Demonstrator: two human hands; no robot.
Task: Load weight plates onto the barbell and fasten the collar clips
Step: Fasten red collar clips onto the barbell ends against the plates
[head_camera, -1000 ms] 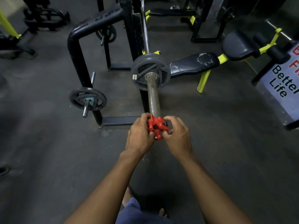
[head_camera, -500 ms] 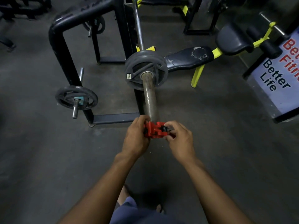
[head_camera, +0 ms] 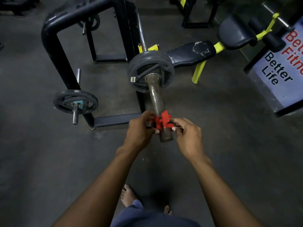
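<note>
On the left, a spare weight plate [head_camera: 75, 102] sits on the storage peg of the black rack [head_camera: 54, 46], well apart from the work. Further right, the loaded weight plate [head_camera: 150, 72] sits on the barbell sleeve [head_camera: 155, 97], with bare sleeve between it and the red collar clip [head_camera: 161, 121], which is around the sleeve close to its outer end. The left hand [head_camera: 139, 131] pinches the clip's left side with curled fingers; the right hand [head_camera: 186, 135] pinches its right side the same way. The step in hand appears to be seating the clip. To do it well, the person should keep the clip opened and square to the sleeve, slide it inward until it touches the plate, then close the lever fully. Tilting it would likely make it bind on the worn steel. To the right stands a bench [head_camera: 190, 53].
</note>
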